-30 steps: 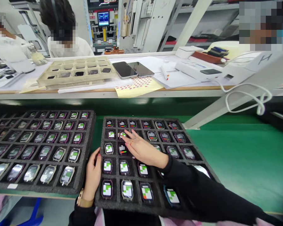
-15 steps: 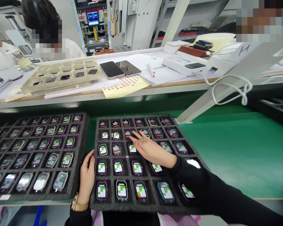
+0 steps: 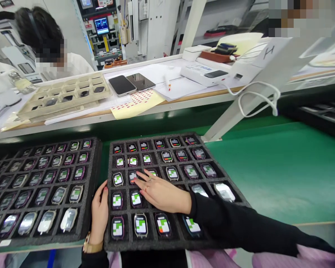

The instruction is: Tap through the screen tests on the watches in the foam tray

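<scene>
A black foam tray (image 3: 212, 186) full of small smartwatch bodies with lit screens lies in front of me on the green belt. My right hand (image 3: 159, 191) lies flat over the tray's middle, fingers stretched out, a fingertip touching the watch screen (image 3: 133, 175) in the third row. My left hand (image 3: 99, 212) rests open against the tray's left edge, with a gold watch on the wrist. Neither hand holds anything.
A second foam tray (image 3: 96, 163) of watches sits to the left. Beyond the green conveyor (image 3: 281, 167) runs a bench with a beige compartment tray (image 3: 64, 98), two phones (image 3: 128, 85), a yellow sticker sheet (image 3: 136, 105) and a white device (image 3: 206, 74). People work behind it.
My right hand has drawn back from the second row to the third row and shifted left. The view has swung right, and my left hand stays on the tray's edge.
</scene>
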A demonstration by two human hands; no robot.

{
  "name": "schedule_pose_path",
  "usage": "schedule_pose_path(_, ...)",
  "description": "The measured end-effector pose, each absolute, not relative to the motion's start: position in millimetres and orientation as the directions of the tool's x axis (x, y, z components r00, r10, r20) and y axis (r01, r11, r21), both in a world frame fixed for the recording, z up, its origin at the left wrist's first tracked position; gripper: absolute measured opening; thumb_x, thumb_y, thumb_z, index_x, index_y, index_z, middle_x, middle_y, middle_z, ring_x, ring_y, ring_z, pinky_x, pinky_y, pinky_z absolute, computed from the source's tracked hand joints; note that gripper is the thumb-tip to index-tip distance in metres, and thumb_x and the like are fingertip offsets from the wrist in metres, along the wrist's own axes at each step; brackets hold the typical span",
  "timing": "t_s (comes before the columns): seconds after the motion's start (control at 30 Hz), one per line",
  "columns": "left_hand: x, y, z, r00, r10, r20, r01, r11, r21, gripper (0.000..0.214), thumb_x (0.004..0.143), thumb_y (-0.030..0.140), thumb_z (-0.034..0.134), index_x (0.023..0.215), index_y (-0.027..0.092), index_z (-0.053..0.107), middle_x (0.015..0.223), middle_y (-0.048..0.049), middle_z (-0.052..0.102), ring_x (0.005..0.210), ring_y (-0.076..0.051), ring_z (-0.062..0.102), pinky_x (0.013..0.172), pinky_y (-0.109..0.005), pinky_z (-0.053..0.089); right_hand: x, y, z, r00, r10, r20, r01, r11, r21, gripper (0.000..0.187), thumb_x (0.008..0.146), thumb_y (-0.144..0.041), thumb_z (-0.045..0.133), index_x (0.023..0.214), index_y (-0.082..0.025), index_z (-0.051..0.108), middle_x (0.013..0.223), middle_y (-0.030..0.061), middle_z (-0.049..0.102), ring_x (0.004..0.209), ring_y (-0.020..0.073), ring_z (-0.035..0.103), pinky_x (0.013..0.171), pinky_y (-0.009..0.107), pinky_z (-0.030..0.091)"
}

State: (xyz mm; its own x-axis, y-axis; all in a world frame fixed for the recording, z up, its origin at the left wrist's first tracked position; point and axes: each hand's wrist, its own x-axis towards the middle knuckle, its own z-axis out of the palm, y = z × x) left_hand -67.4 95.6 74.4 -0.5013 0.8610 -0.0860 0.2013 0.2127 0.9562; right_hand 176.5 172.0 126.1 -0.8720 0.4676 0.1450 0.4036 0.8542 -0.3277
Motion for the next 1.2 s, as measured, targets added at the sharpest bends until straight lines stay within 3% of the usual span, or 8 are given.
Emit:
schedule_pose_path(0.5,-67,98,80,-0.510,0.856,-0.083,0.249,0.240,0.938,0.052,0.082,0.058,0.056,0.115,0.019,0.067,0.129,-0.0102,0.064,0.125,-0.030,0.054,0.115,-0.049,0.035,276,206,117,-0.665,0.708,0.237,0.664,0.706,-0.245,0.047,0.106,-0.019,0.024,0.128,0.001,0.061,0.133,0.0219,0.057,0.139,0.0361,0.035,0.114,0.063,0.032)
schedule_pose_path(0.8,-68,100,77,-0.528,0.844,-0.088,0.240,0.248,0.939,0.054,0.080,0.059,0.059,0.115,0.018,0.067,0.129,-0.0107,0.064,0.125,-0.030,0.053,0.115,-0.051,0.033,284,210,110,-0.672,0.702,0.236,0.671,0.712,-0.207,0.045,0.105,-0.016,0.026,0.135,0.000,0.055,0.135,0.0212,0.056,0.141,0.0362,0.030,0.114,0.068,0.024)
schedule_pose_path(1.2,-70,103,81,-0.555,0.827,-0.092,0.297,0.300,0.907,0.057,0.076,0.062,0.058,0.112,0.018,0.069,0.126,-0.0104,0.066,0.125,-0.033,0.054,0.114,-0.051,0.036,328,206,100,-0.564,0.796,0.220,0.763,0.604,-0.230,0.049,0.106,-0.022,0.022,0.129,-0.003,0.061,0.138,0.0202,0.053,0.142,0.0357,0.028,0.113,0.068,0.026)
